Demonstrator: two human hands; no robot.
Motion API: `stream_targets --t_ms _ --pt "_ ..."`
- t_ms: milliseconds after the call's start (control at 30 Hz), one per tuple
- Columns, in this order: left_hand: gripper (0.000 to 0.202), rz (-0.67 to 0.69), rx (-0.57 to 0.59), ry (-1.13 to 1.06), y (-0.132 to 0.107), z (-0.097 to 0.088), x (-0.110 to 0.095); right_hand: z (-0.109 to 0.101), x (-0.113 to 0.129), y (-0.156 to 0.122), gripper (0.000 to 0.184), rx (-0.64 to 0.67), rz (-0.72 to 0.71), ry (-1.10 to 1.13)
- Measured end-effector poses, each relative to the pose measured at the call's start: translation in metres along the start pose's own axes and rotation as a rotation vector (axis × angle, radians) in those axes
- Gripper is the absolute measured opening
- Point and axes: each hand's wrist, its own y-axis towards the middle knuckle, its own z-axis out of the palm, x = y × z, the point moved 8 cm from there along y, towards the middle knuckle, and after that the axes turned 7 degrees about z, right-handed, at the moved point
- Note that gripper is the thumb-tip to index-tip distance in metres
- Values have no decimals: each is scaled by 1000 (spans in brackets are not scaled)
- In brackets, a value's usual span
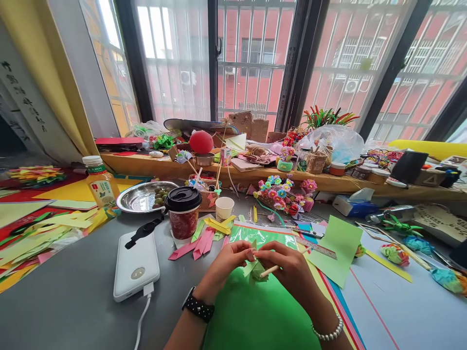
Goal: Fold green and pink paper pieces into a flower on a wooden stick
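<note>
the left hand (pixel 226 262) has its thumb and fingers pinched together on a small piece of folded green paper (pixel 251 270), which sits at the fingertips of both hands. the right hand (pixel 290 262) is nearly closed, its fingertips meeting the left ones at the paper, and a thin pale stick (pixel 270 271) slants out from under its fingers. the left wrist wears a dotted black strap (pixel 199 307), the right a beaded bracelet (pixel 328 333). something bright green (pixel 248 316) lies below the hands. just beyond, on the grey desk (pixel 87 291), are pink paper strips (pixel 203 244), a white paper cup (pixel 224 209) and a dark red cup (pixel 184 223) with a black lid. to the left lies a white power bank (pixel 136 253) with a cable plugged in; to the right, a light green sheet (pixel 337 248) lies near a ruler (pixel 321 249). farther back stand a metal bowl (pixel 136 199), a juice bottle (pixel 101 184) and a bunch of small flowers (pixel 277 192), and on the windowsill (pixel 131 165) behind sits a red ball (pixel 201 142)
</note>
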Motion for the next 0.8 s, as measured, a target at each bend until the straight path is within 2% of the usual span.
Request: stream_targets --t_ms 233,433,567,800 --pt "29 23 -60 -40 6 -7 7 -1 3 1 20 -56 -16 11" --pt "25 39 22 9 5 -4 3 -4 3 0 20 -90 -12 20" --pt "21 65 44 31 5 -3 0 -3 1 1 20 -62 0 23" --pt "24 118 -38 24 2 -3 -10 -6 2 1 18 -93 -21 25"
